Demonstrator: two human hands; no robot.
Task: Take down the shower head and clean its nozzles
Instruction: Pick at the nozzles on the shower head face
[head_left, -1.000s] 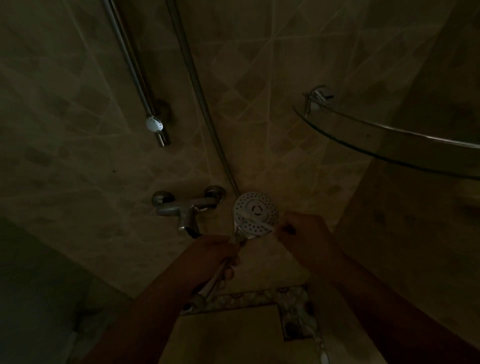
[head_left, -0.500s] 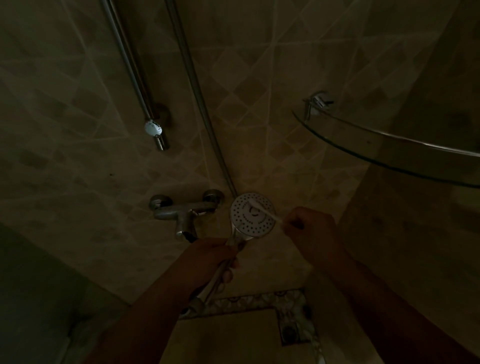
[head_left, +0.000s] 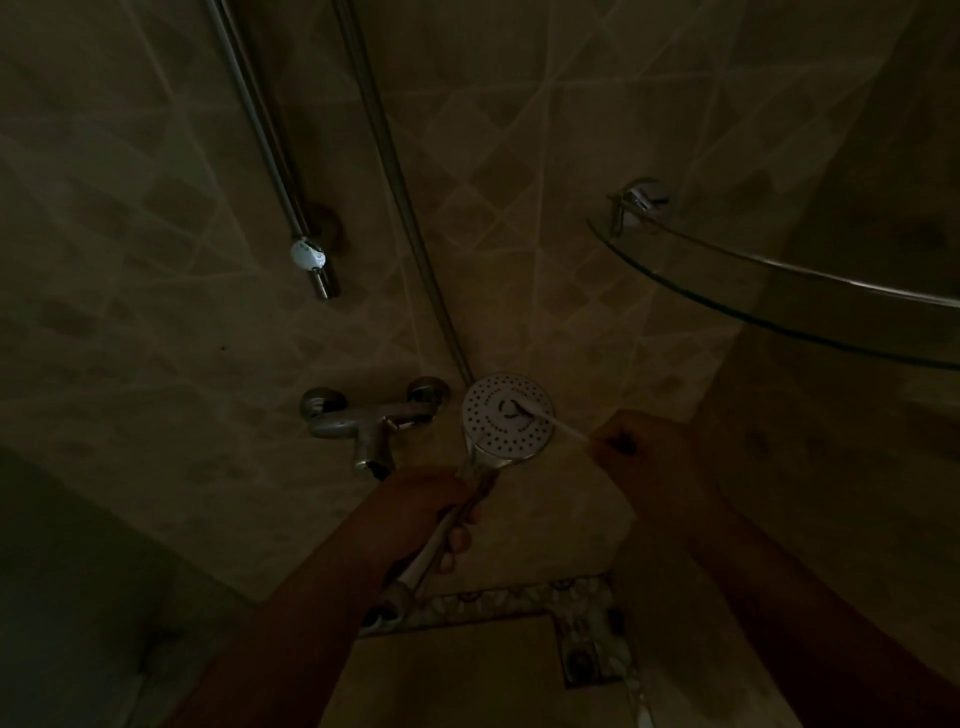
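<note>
gripping the handle low down, the left hand (head_left: 415, 512) holds the shower head (head_left: 508, 415) off the wall, its round face tilted up just right of the tap (head_left: 371, 421). a thin white stick (head_left: 553, 423), maybe a cotton bud in this dim light, touches the face's middle, pinched in the curled right hand (head_left: 654, 457). a glass shelf (head_left: 779, 306) sits upper right.

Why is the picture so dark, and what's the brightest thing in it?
Head view: the room is dimly lit, so both arms look like dark shapes; the white shower head is brightest, along with the thin white stick laid across it; the wide lens bends the rail and hose; the glass shelf shows only faint edge glints.
</note>
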